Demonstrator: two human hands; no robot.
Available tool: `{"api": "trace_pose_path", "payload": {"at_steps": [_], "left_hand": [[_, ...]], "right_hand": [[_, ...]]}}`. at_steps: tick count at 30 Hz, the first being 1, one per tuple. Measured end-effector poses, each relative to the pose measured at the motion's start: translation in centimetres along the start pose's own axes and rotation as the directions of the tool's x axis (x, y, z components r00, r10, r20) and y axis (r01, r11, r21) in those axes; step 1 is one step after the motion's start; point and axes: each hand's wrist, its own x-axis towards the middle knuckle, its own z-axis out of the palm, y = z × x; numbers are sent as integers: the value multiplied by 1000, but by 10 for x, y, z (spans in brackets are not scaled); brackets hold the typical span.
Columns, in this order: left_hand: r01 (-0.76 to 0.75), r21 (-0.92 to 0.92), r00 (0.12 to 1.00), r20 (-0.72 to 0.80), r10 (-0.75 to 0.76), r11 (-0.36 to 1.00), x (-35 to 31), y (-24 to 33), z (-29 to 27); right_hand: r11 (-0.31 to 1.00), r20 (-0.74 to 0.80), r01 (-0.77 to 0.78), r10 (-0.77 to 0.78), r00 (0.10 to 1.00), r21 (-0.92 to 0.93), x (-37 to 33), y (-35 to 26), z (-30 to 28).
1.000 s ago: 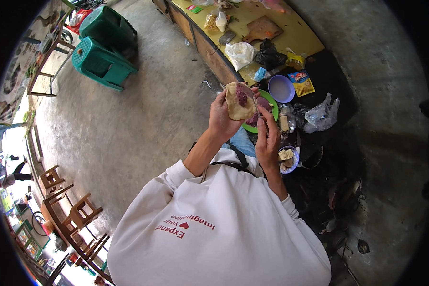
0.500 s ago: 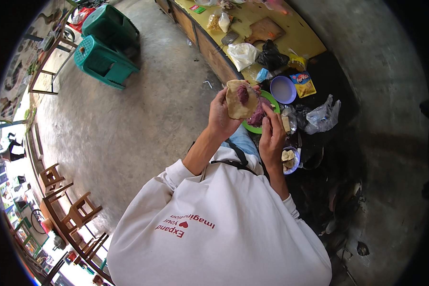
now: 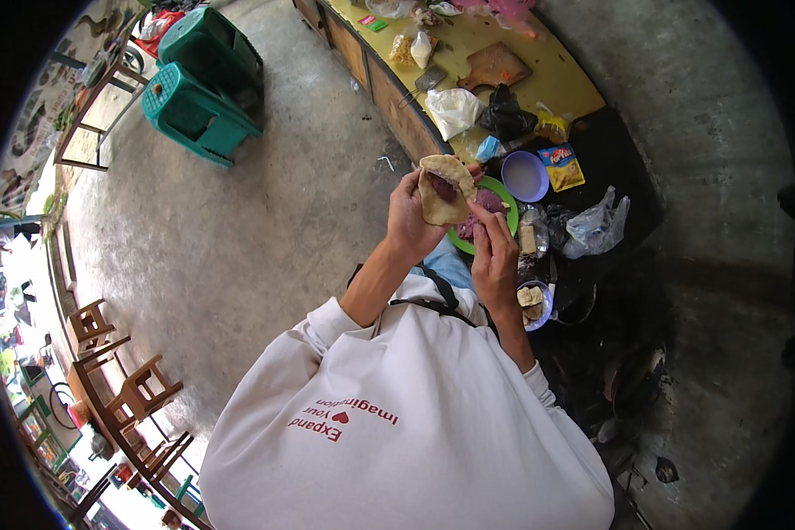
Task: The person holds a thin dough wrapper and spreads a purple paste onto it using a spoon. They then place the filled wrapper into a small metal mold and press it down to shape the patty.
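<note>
The left hand (image 3: 408, 216) cups a round, pale flat disc of dough (image 3: 442, 190) with dark purple filling, above the green round plate (image 3: 502, 199) near the table's (image 3: 548, 79) front edge, while the right hand (image 3: 495, 256) pinches its rim, so the filling step seems underway and sealing calls for folding.

Green plate (image 3: 504, 196) — mostly hidden behind the hands; its purple contents indistinct.
</note>
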Motion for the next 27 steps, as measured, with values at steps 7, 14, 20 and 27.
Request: {"api": "trace_pose_path", "payload": {"at_steps": [7,14,20,27], "left_hand": [[-7,-41,1000,15,8,999,-1,2,-5],[-8,-84,1000,-3,8,996,-6,1,-3],[-56,-52,997,-60,52,997,-7,1,-14],[-58,-8,996,-68,57,998,-11,2,-20]], "right_hand": [[995,-102,72,-65,993,68,-3,2,7],[999,-39,10,-11,999,-37,-12,-2,15],[990,-5,-61,62,998,129,-15,9,24],[562,275,-471,399,875,680,-17,6,17]]}}
